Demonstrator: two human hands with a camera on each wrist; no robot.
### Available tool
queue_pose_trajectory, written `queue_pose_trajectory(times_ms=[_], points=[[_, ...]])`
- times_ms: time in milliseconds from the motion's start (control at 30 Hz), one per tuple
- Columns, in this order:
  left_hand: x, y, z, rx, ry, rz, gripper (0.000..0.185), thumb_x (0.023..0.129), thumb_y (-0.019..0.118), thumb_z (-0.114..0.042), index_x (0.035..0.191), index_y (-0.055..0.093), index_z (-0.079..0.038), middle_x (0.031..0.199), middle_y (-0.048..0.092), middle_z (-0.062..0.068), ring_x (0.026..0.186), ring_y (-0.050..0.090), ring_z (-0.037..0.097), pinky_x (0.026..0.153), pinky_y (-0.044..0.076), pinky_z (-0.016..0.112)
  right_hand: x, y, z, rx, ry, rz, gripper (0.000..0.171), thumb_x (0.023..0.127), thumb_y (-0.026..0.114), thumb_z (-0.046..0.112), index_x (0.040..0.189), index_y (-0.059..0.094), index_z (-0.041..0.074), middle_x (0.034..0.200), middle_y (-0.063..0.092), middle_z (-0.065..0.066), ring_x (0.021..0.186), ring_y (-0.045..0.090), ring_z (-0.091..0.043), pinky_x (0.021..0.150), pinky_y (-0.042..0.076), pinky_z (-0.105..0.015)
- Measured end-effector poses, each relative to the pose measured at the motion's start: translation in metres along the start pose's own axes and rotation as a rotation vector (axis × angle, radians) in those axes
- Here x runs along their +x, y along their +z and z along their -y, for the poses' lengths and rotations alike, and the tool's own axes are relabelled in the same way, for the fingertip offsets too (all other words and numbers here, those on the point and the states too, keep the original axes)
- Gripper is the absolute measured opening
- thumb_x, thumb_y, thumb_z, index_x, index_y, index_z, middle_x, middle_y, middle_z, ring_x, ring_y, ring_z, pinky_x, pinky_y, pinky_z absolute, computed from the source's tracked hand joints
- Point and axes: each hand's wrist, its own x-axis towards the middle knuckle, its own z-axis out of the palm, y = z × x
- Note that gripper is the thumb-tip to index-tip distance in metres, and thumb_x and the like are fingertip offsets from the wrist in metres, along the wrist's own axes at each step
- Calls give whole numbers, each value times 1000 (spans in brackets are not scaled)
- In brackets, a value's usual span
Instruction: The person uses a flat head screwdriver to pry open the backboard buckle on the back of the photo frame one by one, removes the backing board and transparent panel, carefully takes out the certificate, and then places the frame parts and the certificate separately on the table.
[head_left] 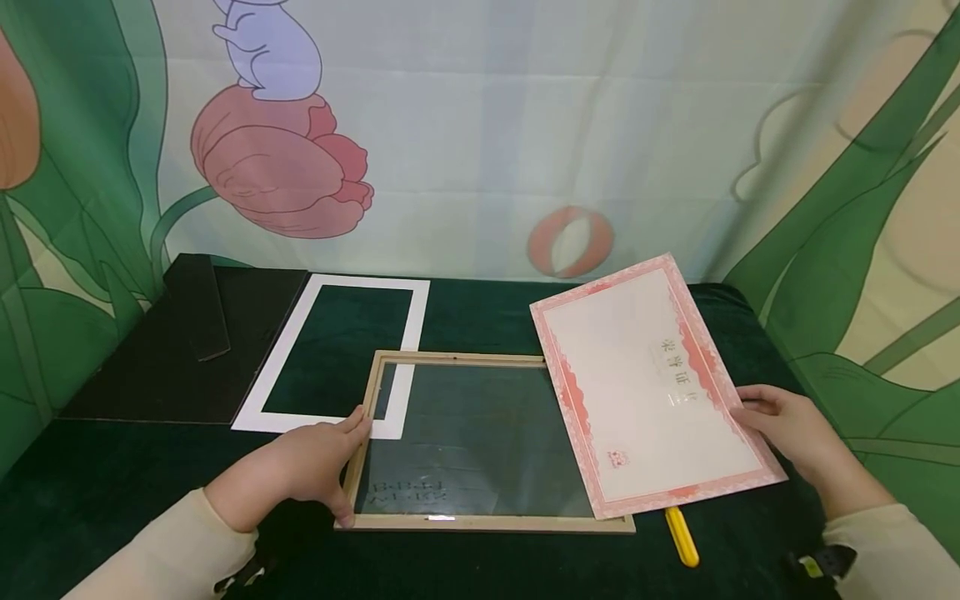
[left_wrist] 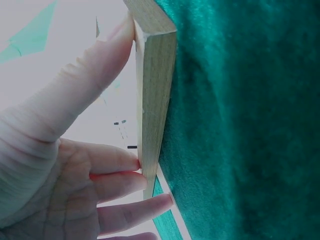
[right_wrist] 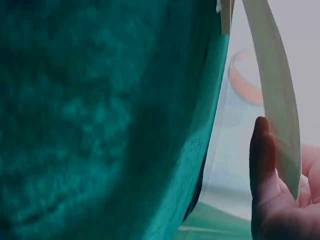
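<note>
The left hand [head_left: 315, 467] grips the wooden frame [head_left: 480, 523] by its nine o'clock edge, flat on the table [head_left: 112, 492]; the right hand [head_left: 787, 425] pinches the certificate [head_left: 645, 383] at three o'clock, its near edge overlapping the frame. Seemingly mid-assembly: next, square the sheet over the glass. The frame holds only glass.
</note>
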Motion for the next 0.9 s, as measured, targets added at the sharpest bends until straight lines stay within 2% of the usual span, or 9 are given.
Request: queue_pose_trajectory(times_ms=[233, 367, 500, 700, 900], points=[[0, 0, 1, 8, 2, -3, 119, 35, 75, -54, 132, 27, -2, 136, 21, 15, 110, 41, 29, 86, 35, 45, 8, -15, -17, 228, 37, 53, 65, 83, 51, 36, 126, 27, -6, 91, 57, -1, 71, 58, -20, 61, 48, -34], [0, 1, 0, 2, -1, -1, 119, 35, 76, -53, 131, 27, -1, 136, 21, 15, 109, 41, 28, 86, 35, 45, 12, -22, -25, 300, 51, 65, 66, 83, 52, 34, 126, 24, -7, 84, 57, 6, 71, 59, -19, 62, 48, -35], [-1, 0, 0, 6, -9, 6, 119, 35, 76, -53, 131, 27, -1, 137, 21, 15, 109, 41, 29, 85, 36, 45, 16, -32, -32, 324, 56, 60, 62, 82, 54, 32, 124, 27, -5, 82, 56, 9, 71, 59, -16, 61, 48, -34], [-1, 0, 0, -1, -9, 3, 119, 35, 76, -51, 131, 27, -1, 136, 21, 15, 107, 43, 27, 85, 36, 44, 21, -46, -41, 341, 90, 53, 43, 82, 55, 31, 113, 40, 7, 77, 57, 9, 68, 59, -15, 60, 48, -32], [-1, 0, -1, -6, -6, -1, 119, 36, 77, -51, 132, 27, -2, 136, 22, 15, 104, 45, 26, 85, 36, 44, 29, -54, -49, 287, 119, 44, 58, 83, 54, 30, 119, 30, -8, 77, 54, 8, 67, 57, -12, 60, 48, -30]])
